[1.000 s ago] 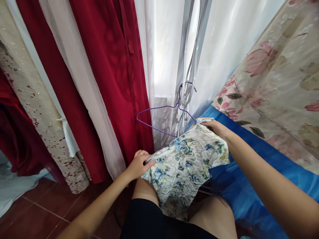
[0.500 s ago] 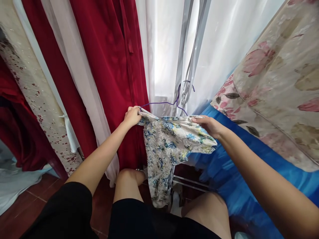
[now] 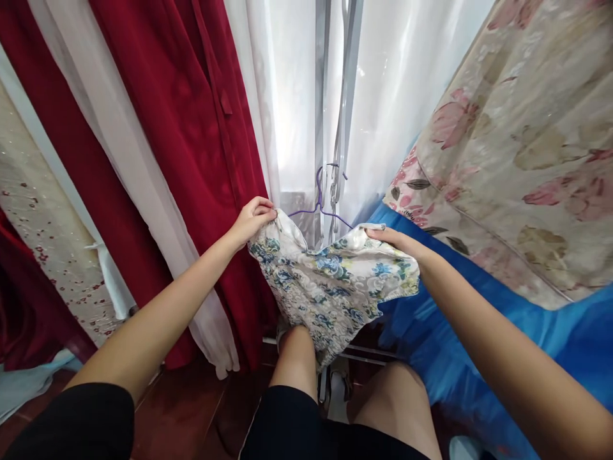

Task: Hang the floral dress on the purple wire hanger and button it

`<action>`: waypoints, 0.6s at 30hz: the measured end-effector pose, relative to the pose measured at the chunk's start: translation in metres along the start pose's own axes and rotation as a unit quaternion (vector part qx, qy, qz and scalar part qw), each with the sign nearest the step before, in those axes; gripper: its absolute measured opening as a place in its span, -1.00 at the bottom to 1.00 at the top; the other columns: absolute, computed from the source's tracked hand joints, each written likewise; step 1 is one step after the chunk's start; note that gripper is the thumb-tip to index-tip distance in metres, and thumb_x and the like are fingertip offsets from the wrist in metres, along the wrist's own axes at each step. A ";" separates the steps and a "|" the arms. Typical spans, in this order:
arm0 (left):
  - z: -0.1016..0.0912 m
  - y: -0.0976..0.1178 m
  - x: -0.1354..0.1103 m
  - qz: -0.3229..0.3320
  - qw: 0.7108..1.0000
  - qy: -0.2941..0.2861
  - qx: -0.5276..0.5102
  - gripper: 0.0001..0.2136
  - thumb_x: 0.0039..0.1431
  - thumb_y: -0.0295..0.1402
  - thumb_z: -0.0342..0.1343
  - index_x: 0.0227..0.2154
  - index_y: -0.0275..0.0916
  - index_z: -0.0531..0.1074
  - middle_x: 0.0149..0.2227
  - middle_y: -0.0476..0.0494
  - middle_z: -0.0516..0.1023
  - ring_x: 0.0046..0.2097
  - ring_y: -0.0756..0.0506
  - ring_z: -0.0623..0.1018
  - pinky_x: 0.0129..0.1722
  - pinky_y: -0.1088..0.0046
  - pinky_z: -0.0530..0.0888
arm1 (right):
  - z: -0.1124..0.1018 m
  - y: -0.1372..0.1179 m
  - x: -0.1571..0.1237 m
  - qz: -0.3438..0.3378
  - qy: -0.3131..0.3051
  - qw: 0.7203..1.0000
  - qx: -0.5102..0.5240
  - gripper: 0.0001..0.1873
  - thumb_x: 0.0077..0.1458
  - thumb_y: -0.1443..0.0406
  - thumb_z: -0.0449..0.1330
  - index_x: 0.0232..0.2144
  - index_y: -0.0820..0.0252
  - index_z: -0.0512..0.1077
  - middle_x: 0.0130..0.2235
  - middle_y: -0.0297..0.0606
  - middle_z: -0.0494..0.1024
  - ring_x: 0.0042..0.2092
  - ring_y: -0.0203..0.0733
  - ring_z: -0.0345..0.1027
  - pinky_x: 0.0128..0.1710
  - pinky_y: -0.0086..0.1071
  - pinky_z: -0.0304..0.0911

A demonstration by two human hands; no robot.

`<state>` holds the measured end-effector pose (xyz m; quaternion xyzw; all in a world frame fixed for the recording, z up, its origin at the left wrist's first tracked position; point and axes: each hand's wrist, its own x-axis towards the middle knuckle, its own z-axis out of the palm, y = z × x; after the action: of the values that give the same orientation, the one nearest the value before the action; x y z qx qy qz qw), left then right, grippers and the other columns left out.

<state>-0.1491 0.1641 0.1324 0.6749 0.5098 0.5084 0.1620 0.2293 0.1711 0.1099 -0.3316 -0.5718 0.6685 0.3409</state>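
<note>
A floral blue-and-cream garment (image 3: 330,281) hangs between my hands, draped over a purple wire hanger (image 3: 320,198) whose hook rises behind it. My left hand (image 3: 251,218) is closed, pinching the garment's left shoulder. My right hand (image 3: 390,239) grips the right shoulder with the fingers curled over the cloth. Most of the hanger is hidden under the fabric. The lower part of the garment falls over my left knee (image 3: 297,345).
Red curtains (image 3: 191,128) and white sheer curtains (image 3: 287,96) hang in front. A metal rail (image 3: 335,96) runs upright behind the hanger. Blue fabric (image 3: 479,319) and a pink-flowered cloth (image 3: 517,160) lie on the right. A beige spotted cloth (image 3: 38,211) hangs at the left.
My left hand rose from my lap to the hanger's left end, pulling the garment up over it. The garment now covers most of the hanger. My view shifted slightly right.
</note>
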 end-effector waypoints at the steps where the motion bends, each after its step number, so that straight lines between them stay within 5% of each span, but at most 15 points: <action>1: 0.002 0.001 -0.002 0.008 1.000 0.013 -0.001 -0.67 0.02 -0.12 0.26 -0.25 -0.25 0.44 -0.32 -0.08 0.54 -0.27 -0.08 0.49 -0.22 0.42 0.41 | -0.006 0.004 -0.008 -0.018 -0.004 1.000 0.003 -0.51 -0.04 0.11 0.43 -0.06 0.18 0.60 -0.24 -0.16 0.73 -0.25 0.02 0.63 -0.17 -0.20 0.48; 3: 0.005 0.001 -0.008 0.012 1.000 0.022 0.018 -0.68 0.06 -0.07 0.25 -0.41 -0.25 0.42 -0.43 -0.04 0.47 -0.35 -0.06 0.43 -0.29 0.44 0.34 | -0.019 0.017 -0.024 -0.037 0.003 0.999 -0.002 -0.46 -0.07 0.13 0.46 -0.01 0.13 0.58 -0.16 -0.19 0.72 -0.19 0.02 0.63 -0.14 -0.21 0.48; 6: 0.010 0.001 -0.019 -0.004 0.999 0.001 0.041 -0.48 0.28 0.09 -0.05 -0.57 -0.24 0.39 -0.57 -0.04 0.35 -0.45 -0.07 0.34 -0.37 0.40 0.27 | -0.036 0.036 -0.047 -0.041 0.073 0.995 -0.053 -0.61 -0.07 0.10 0.49 -0.23 0.21 0.64 -0.31 -0.16 0.72 -0.33 -0.02 0.60 -0.27 -0.24 0.48; 8: 0.015 0.007 -0.026 0.007 0.999 -0.011 0.031 -0.39 0.33 0.14 -0.22 -0.56 -0.25 0.40 -0.56 -0.07 0.37 -0.43 -0.10 0.36 -0.36 0.39 0.28 | -0.040 0.040 -0.056 -0.054 0.126 0.988 -0.064 -0.62 -0.05 0.01 0.47 -0.39 0.21 0.62 -0.42 -0.15 0.69 -0.43 -0.03 0.56 -0.36 -0.23 0.46; 10: 0.021 0.019 -0.031 0.047 0.997 -0.034 0.047 -0.41 0.33 0.15 -0.18 -0.49 -0.26 0.44 -0.48 -0.09 0.43 -0.37 -0.11 0.39 -0.32 0.40 0.30 | -0.038 0.033 -0.057 -0.087 0.176 0.980 -0.046 -0.60 -0.07 -0.04 0.45 -0.42 0.17 0.60 -0.42 -0.17 0.68 -0.43 0.00 0.56 -0.37 -0.20 0.46; 14: 0.028 0.037 -0.032 0.101 0.983 -0.042 0.146 -0.59 0.27 0.04 0.06 -0.45 -0.24 0.42 -0.48 0.00 0.36 -0.39 -0.05 0.33 -0.37 0.46 0.21 | -0.018 0.000 -0.040 -0.191 0.258 0.947 -0.032 -0.60 -0.07 -0.03 0.43 -0.31 0.10 0.57 -0.33 -0.21 0.68 -0.22 0.13 0.58 -0.25 -0.16 0.48; 18: 0.026 0.023 -0.024 0.069 0.985 0.023 0.157 -0.55 0.33 0.00 -0.02 -0.52 -0.25 0.37 -0.55 0.02 0.25 -0.44 -0.02 0.27 -0.42 0.46 0.16 | 0.026 -0.022 -0.037 -0.304 0.260 0.910 -0.110 -0.57 0.14 -0.08 0.27 -0.16 0.10 0.58 -0.18 -0.19 0.66 -0.02 0.14 0.51 -0.05 -0.15 0.42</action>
<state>-0.1138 0.1413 0.1256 0.7139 0.5389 0.4470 0.0066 0.2294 0.1281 0.1375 -0.3390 -0.6061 0.3558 0.6254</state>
